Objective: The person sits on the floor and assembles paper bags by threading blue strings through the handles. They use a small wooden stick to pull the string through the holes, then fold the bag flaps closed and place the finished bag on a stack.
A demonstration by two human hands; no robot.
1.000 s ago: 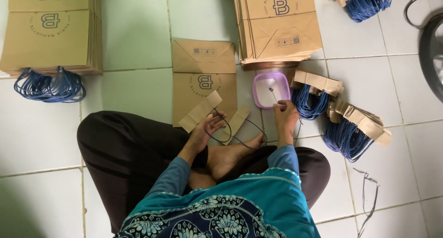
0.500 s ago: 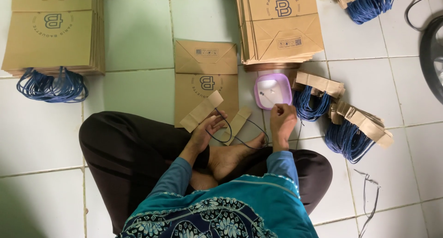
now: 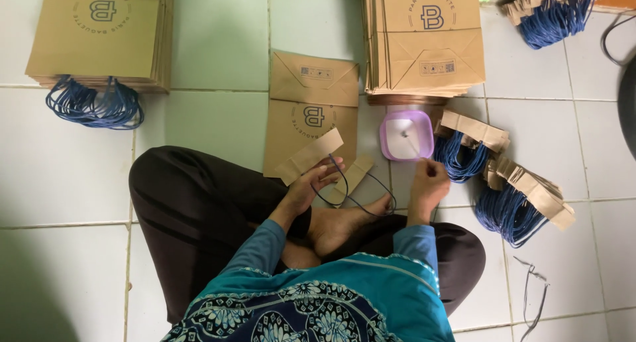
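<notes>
The handle strip (image 3: 310,155), a brown paper band with a dark cord, lies across the lower edge of the flat bag (image 3: 311,116) on the tiles, just ahead of the crossed legs; the left hand (image 3: 311,186) is on it, fingers lightly curled and pinching its near end, cord looping out below; a second strip (image 3: 351,177) lies just beside, its cord (image 3: 371,193) trailing toward the bare foot (image 3: 341,223); the right hand (image 3: 429,181) hovers near the purple tub (image 3: 406,135), fingertips bunched as if nipping something small, though what, if anything, is too small to tell; the tub holds something pale with a thin stick in it, likely glue; my read is a handle being stuck to the bag, and to do that well the strip wants squaring to the bag's edge before pressing, cord ends tucked under the band, glue kept thin so none squeezes out; the left hand should pin the strip flat while the right works; beyond the tub, loose handle bundles (image 3: 503,183) with blue cord sit to the right, well within reach; a tall bag stack (image 3: 427,44) stands behind the tub; a finished stack (image 3: 99,37) with blue loops hanging sits far left; a stray cord (image 3: 530,295) lies on the floor by the right knee.
</notes>
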